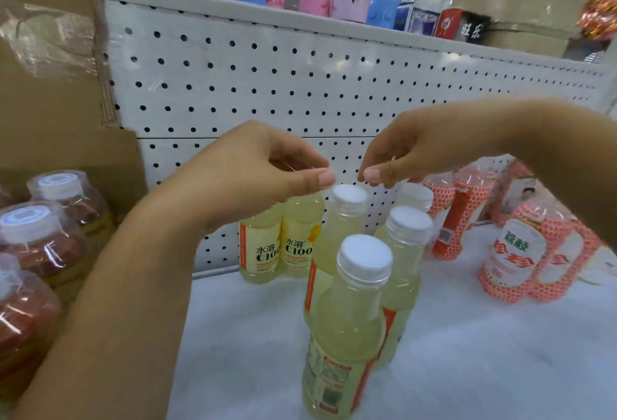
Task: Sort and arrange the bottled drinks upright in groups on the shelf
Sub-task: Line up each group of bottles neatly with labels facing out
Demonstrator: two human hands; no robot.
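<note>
Your left hand point(253, 169) and right hand point(420, 149) hover side by side just above the yellow bottles point(347, 319), a small gap between the two hands. On each hand the fingers point(300, 156) are loosely curled, with the thumb tip close beneath them, and they pinch nothing. You have six yellow bottles, all upright on the white shelf point(484, 353). Two stand at the back by the pegboard point(300, 85), showing C100 labels, their caps hidden under your left hand. The other four stand nearer you in a tight cluster, each with a white cap; the far right cap is partly behind your right hand. To your right, well apart from the cluster, are red bottles point(514, 252) in clear wrap. I count at least four, but the wrap and your arm hide the rest. To your left are brown bottles point(46, 252) with blue-and-white caps, wrapped in plastic, in front of cardboard point(50, 102). At least three of them show.
</note>
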